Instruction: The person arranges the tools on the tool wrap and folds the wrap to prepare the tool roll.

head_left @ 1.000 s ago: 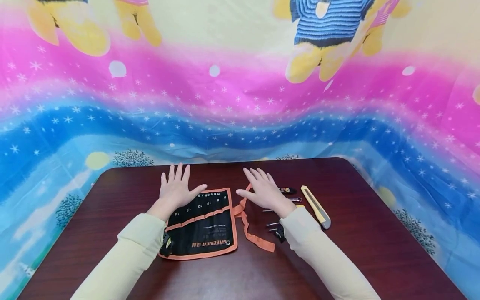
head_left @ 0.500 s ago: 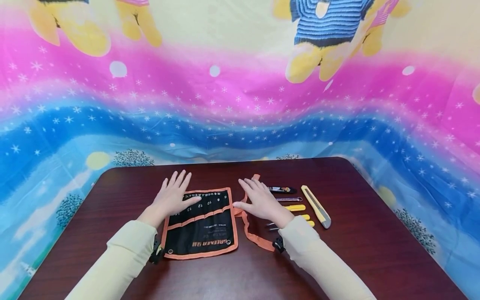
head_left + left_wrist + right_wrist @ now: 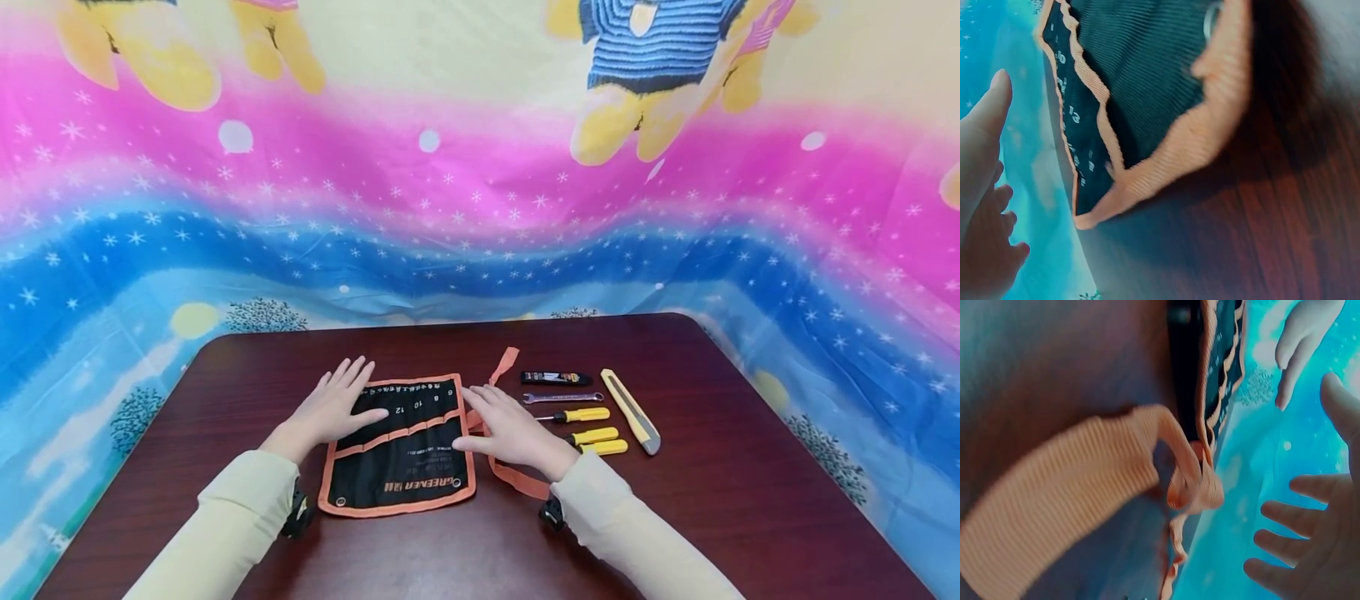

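A black tool pouch (image 3: 431, 467) with orange trim and a row of numbered pockets lies flat on the table. My left hand (image 3: 330, 414) is over its upper left part, fingers straight and thumb spread, holding nothing. In the left wrist view, the fingers of that hand (image 3: 982, 219) are raised above the pouch's edge. Straight-fingered too, my right hand (image 3: 510, 429) overlaps the pouch's right edge and hides part of the orange strap (image 3: 522, 481). The right wrist view shows this hand's palm (image 3: 1322, 531) beyond the folded strap (image 3: 1066, 469), gripping nothing.
Right of the pouch lie a black packet (image 3: 557, 378), a small wrench (image 3: 562, 398) and yellow-handled screwdrivers (image 3: 587, 415). A yellow utility knife (image 3: 632, 413) lies beyond them. Behind the brown table (image 3: 735, 500) hangs a printed cloth (image 3: 480, 208).
Both hands have shifted left and nearer to me. The right hand has come off the tools, baring the wrench and screwdriver handles. The pouch lies where it was.
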A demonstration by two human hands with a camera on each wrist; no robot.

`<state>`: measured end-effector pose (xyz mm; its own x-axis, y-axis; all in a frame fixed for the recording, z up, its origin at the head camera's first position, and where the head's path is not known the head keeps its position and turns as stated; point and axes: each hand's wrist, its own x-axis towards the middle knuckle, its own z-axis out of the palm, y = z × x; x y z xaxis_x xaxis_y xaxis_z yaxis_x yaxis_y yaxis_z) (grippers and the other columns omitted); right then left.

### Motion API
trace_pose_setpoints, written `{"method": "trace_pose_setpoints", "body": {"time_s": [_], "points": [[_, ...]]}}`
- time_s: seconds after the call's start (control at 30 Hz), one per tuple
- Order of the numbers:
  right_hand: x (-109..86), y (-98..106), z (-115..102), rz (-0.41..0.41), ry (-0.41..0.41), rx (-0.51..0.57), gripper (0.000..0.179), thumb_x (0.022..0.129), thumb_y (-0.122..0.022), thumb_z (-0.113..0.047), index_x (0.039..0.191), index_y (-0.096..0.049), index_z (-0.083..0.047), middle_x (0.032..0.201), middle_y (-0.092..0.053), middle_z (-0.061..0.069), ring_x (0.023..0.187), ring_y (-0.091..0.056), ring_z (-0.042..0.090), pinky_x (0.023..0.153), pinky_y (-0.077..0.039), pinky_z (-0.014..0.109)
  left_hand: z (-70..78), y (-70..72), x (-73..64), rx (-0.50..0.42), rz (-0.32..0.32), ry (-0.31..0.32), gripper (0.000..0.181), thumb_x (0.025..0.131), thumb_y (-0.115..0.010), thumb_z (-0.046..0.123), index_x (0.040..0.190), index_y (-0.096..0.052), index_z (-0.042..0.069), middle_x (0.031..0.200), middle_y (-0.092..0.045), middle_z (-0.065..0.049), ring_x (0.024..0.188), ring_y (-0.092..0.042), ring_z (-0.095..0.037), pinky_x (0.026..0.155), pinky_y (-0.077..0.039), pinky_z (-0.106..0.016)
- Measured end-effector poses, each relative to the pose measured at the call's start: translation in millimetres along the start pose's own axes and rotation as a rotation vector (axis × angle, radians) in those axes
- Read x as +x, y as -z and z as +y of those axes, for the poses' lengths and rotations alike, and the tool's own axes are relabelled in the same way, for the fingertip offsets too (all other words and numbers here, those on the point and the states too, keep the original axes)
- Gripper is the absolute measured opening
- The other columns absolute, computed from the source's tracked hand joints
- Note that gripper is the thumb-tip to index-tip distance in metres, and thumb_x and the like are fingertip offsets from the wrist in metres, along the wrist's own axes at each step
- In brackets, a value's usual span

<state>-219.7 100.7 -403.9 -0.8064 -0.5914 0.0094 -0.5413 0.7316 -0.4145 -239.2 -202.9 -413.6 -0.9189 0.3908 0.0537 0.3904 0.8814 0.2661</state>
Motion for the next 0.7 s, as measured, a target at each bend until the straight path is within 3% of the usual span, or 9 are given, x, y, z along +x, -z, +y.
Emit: {"method": "trace_pose_setpoints", "body": {"time_s": [0.27,0.7], "points": [[-5.8,-12,-11,-0.087,0.030,0.039,0.075,0.084,-0.059,-0.052,0.142,-0.036,-0.012,0.143,-0.034,0.009,0.131,-0.028,0.028,0.103,-0.028,0.046,-10.8,-6.0,-1.7,-0.024,-0.034,-0.062,0.077,0.086,-0.060,0.044,0.142,-0.032,0.000,0.146,-0.023,-0.023,0.133,-0.015,-0.043,0.104,-0.013,-0.058],[-7.7,-29,-19,-0.113,0.093,-0.150,0.045,0.079,-0.073,-0.031,0.117,-0.063,-0.009,0.126,-0.052,0.011,0.116,-0.047,0.024,0.096,-0.038,0.038,-24.3,-18.7,-2.4,-0.008,-0.172,-0.055,0.072,0.085,-0.060,0.046,0.139,-0.040,0.002,0.143,-0.030,-0.023,0.133,-0.018,-0.042,0.104,-0.016,-0.057]]}}
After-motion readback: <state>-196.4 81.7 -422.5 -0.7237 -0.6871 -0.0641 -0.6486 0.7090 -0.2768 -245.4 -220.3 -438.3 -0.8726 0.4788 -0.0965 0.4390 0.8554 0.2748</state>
